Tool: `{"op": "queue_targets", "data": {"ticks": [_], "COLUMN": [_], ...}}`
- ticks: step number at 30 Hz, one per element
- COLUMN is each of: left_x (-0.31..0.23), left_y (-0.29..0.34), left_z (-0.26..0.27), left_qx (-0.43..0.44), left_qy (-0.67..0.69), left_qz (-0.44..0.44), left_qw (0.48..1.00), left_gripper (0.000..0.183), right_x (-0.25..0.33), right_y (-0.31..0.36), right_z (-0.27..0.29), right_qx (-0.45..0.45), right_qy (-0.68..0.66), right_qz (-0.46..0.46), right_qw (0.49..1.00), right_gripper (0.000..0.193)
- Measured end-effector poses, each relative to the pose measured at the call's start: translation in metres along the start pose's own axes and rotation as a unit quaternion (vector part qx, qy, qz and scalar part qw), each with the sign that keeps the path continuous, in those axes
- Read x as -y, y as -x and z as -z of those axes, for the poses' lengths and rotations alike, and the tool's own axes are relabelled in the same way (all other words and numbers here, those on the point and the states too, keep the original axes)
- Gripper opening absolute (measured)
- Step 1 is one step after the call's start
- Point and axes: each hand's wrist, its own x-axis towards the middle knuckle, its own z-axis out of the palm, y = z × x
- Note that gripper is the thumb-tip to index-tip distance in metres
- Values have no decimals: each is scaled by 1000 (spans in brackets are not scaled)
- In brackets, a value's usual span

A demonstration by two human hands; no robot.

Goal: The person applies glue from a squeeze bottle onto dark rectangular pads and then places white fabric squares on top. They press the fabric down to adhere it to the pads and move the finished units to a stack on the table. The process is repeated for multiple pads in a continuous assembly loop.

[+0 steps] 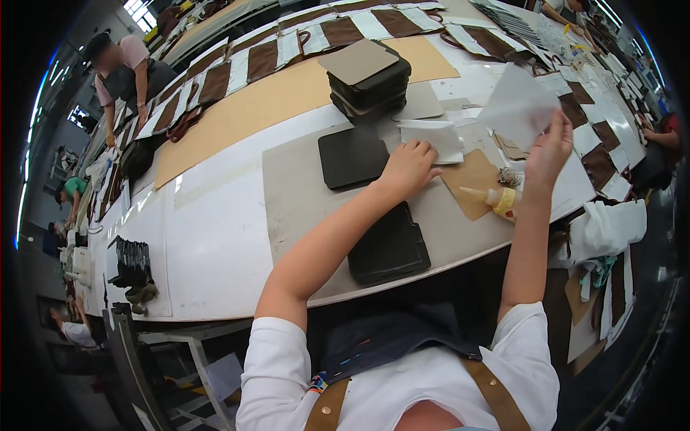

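Observation:
My right hand [550, 151] is raised at the right, pinching the edge of a thin white sheet [519, 100] that hangs tilted above the table. My left hand [410, 169] lies with its fingers on the near edge of a small stack of white sheets [440, 138], thumb apart. Left of that hand a flat black panel [348, 159] with rounded corners rests on a grey board [295, 179]. Another black piece [388, 248] sits partly under my left forearm. Between my arms are a tan card [471, 194] and a yellow glue bottle [499, 200], lying with its nozzle pointing left.
A tall stack of black panels [370, 90] topped by a grey-brown card [363, 61] stands behind. Brown and white bag pieces [262, 61] line the far edge. More black pieces [129, 260] stand at the left. A co-worker [126, 68] leans over the table at far left.

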Motion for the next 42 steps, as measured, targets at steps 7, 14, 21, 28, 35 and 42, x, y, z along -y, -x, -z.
{"op": "queue_targets", "data": {"ticks": [7, 14, 21, 28, 35, 42], "left_x": [11, -4, -47, -28, -46, -53], "left_y": [-8, 11, 29, 78, 109, 127], "left_z": [-8, 21, 100, 117, 138, 120], "left_qx": [3, 94, -3, -11, -132, -100], "left_qy": [-133, -164, 714, 854, 748, 703], "left_qz": [-46, -1, 157, 234, 311, 313], "left_qw": [990, 982, 682, 465, 572, 631], "left_gripper": [17, 13, 46, 31, 36, 43], "right_x": [39, 42, 49, 48, 39, 29], "right_y": [37, 63, 128, 181, 186, 190], "right_z": [-10, -21, -55, -67, -50, -34], "right_qx": [42, 63, 319, 524, 304, 361], "right_qy": [79, 127, 211, 256, 225, 84], "right_qz": [93, 67, 205, 338, 155, -249], "right_qw": [992, 988, 901, 739, 913, 895], "right_gripper": [14, 15, 9, 18, 50, 39]}}
